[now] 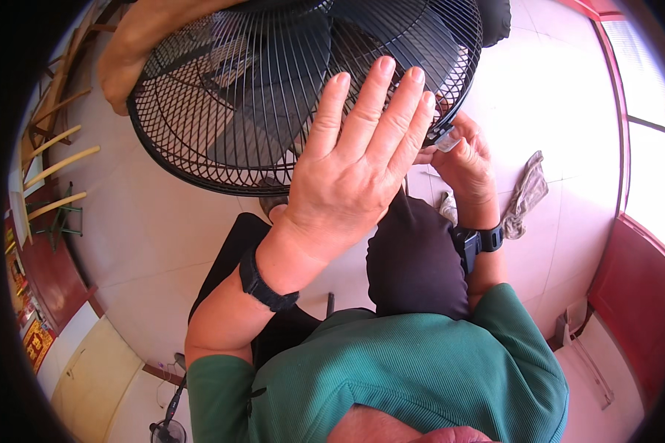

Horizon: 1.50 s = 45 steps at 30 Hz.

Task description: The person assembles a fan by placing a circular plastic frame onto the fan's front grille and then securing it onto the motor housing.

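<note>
A black fan guard, a wire cage with dark fan blades inside, fills the upper middle. Across its near right part lies my left hand, open and palm down, fingers stretched out with nothing in them. At the guard's right edge my right hand is closed, thumb and fingers pinching a small clear piece against the rim. Some of the right fingers are hidden behind the rim, and my left hand covers part of the wires.
A bare limb borders the guard at the upper left. A grey rag lies on the tiled floor at right. Pale wooden legs stick out at left. A red-framed door stands at right.
</note>
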{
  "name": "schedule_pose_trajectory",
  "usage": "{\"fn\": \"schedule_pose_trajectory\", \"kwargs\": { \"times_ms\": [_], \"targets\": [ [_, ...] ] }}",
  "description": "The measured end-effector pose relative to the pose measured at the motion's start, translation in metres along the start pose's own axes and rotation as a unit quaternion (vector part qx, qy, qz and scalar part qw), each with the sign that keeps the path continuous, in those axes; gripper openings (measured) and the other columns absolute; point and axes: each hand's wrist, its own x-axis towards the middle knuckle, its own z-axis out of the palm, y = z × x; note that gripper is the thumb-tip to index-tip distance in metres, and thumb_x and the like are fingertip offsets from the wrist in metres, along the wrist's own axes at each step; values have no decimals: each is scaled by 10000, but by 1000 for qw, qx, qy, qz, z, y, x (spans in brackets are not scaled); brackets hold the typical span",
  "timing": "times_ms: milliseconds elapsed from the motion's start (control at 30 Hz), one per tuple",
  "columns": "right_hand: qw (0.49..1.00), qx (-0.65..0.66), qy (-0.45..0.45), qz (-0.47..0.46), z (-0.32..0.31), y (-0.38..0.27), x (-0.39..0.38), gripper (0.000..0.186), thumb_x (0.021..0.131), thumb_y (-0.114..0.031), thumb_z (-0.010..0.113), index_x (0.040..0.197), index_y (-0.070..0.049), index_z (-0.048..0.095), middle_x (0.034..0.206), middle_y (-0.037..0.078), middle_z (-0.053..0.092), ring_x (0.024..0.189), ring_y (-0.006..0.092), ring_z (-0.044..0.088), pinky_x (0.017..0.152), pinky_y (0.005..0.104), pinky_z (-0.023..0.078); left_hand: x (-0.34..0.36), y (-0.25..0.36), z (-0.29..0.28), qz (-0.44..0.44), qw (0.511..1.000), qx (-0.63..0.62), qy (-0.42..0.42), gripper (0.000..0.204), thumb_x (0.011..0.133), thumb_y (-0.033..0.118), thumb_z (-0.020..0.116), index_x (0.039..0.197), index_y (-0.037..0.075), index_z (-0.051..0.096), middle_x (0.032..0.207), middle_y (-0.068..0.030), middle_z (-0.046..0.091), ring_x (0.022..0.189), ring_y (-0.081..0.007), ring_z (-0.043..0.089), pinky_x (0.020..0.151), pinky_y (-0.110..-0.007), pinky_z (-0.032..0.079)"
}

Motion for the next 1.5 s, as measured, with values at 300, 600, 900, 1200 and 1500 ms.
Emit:
{"fn": "schedule_pose_trajectory", "kwargs": {
  "times_ms": [300, 600, 900, 1200, 1500],
  "targets": [
    [1000, -14, 3, 12, 13, -13, 1, 614, 858, -206, 622, 1316, 87, 336, 1175, 263, 549, 958, 392, 627, 814, 510, 533, 1, -9, -29, -55, 991, -108, -64, 656, 683, 178, 726, 1292, 78, 505, 1363, -55, 468, 1306, -249, 380, 1056, -509, 236],
    [999, -36, 13, -20, 14, 0, -2, 627, 878, -251, 619, 1331, 74, 330, 1217, 249, 527, 1119, 375, 546, 834, 511, 525, -12, -14, -15, -35, 995, -93, -22, 669, 661, 267, 730, 1275, 100, 526, 1360, -37, 473, 1304, -227, 385, 1056, -512, 233],
    [997, -69, 10, -39, 18, 5, -2, 708, 810, -224, 705, 1328, 82, 332, 1219, 236, 529, 1128, 343, 545, 860, 483, 523, -14, -26, -22, -16, 994, -101, -24, 597, 637, 287, 752, 1182, 120, 576, 1290, -54, 509, 1266, -247, 416, 1055, -533, 232],
    [995, -68, 54, -42, 18, 11, 0, 665, 776, -200, 737, 1279, 76, 401, 1156, 210, 584, 1026, 302, 612, 855, 411, 531, -21, -28, -12, -7, 996, -82, 30, 555, 624, 328, 754, 1106, 110, 585, 1256, -65, 514, 1249, -270, 438, 1039, -536, 272],
    [989, -112, 66, -68, 18, 13, 4, 659, 751, -270, 764, 1235, 51, 452, 1104, 195, 616, 963, 274, 638, 827, 354, 532, -21, -29, -18, -5, 999, -50, 19, 546, 713, 426, 680, 1145, 115, 560, 1283, -56, 505, 1254, -269, 440, 1029, -551, 275]
  ]
}}
